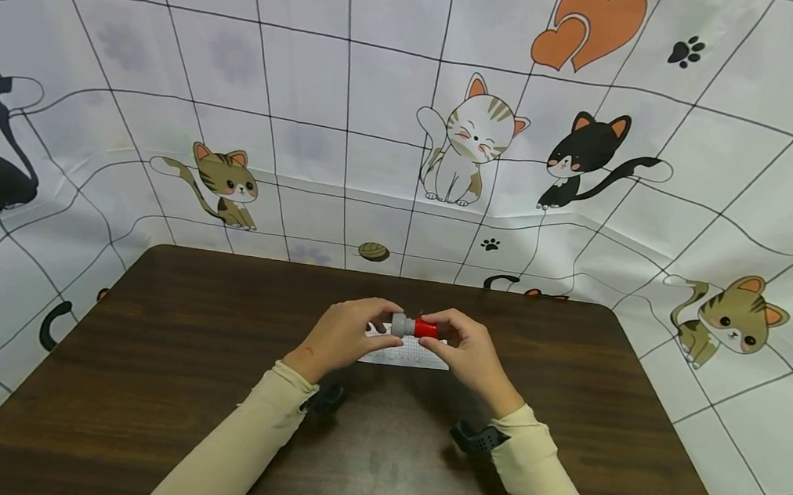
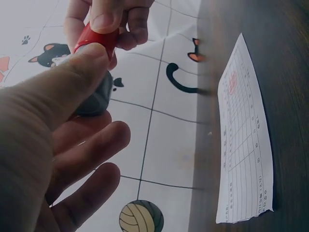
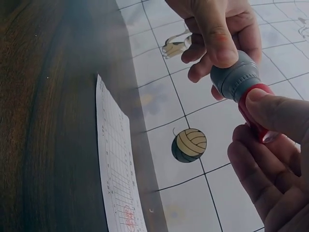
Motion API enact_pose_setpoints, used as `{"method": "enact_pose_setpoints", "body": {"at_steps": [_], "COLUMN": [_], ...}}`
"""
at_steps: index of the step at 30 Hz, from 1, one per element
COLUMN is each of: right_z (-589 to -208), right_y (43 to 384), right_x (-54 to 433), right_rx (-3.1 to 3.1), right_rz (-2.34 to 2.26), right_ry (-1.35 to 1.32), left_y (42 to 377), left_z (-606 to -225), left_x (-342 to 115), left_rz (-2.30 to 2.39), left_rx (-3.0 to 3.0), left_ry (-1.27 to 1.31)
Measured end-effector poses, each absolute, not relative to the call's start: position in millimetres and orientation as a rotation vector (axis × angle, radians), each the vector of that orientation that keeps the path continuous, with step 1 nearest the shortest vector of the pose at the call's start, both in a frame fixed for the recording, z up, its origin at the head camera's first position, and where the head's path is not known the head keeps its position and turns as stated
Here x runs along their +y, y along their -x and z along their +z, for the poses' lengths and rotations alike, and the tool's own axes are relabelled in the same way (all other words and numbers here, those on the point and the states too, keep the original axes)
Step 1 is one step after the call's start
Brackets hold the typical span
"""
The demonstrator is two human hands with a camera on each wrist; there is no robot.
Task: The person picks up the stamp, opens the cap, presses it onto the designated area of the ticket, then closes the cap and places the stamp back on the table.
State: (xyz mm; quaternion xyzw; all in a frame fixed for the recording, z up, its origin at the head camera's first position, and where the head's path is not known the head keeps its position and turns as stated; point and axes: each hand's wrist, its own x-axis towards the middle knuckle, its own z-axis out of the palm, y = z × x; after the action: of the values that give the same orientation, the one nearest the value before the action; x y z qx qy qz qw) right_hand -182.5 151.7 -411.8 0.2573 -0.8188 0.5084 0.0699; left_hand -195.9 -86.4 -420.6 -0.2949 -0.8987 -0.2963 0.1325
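Note:
A small hand stamp [image 3: 234, 79], with a rounded grey knob and a red body, is held sideways between both hands over the table. My left hand [image 1: 346, 333] pinches the grey end between thumb and fingers. From the other side, my right hand [image 1: 468, 354] grips the red part [image 3: 247, 108], its thumb lying along it. A clear tip shows at the red end in the right wrist view. Below the hands lies a white printed paper slip [image 1: 404, 356], ruled in a grid. Red marks [image 2: 232, 83] show near one end of it in the left wrist view.
The dark wooden table [image 1: 214, 389] has rounded far corners. Behind it and along its sides hangs a white sheet [image 1: 306, 145] with grid lines and cartoon cats. A dark band [image 1: 479, 439] is worn on the right wrist, another [image 1: 323, 400] on the left.

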Motion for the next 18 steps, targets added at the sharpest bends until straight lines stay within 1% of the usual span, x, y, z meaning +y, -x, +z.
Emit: {"method": "enact_pose_setpoints", "body": {"at_steps": [5,8,11,18], "right_z": [-431.2,-432.5,-431.3,-430.4], "right_y": [195.8,197.4,196.3,194.9], "right_x": [157.0,158.9,159.4,157.0], "right_rx": [-2.405,-2.386,-2.397,-2.394], "right_rz": [1.539,1.546,1.536,1.543], "right_ry": [-0.876,-0.942,-0.931,-0.884], "left_y": [196.1,196.9,197.5,198.1], "left_z": [-420.8,-421.3,-421.5,-419.8], "left_x": [-90.3,-93.1,-93.8,-93.6], "left_rz": [-0.843,-0.840,-0.836,-0.878], "left_rx": [-2.601,-2.599,-2.589,-2.553], "left_ry": [0.928,0.975,0.987,0.906]}}
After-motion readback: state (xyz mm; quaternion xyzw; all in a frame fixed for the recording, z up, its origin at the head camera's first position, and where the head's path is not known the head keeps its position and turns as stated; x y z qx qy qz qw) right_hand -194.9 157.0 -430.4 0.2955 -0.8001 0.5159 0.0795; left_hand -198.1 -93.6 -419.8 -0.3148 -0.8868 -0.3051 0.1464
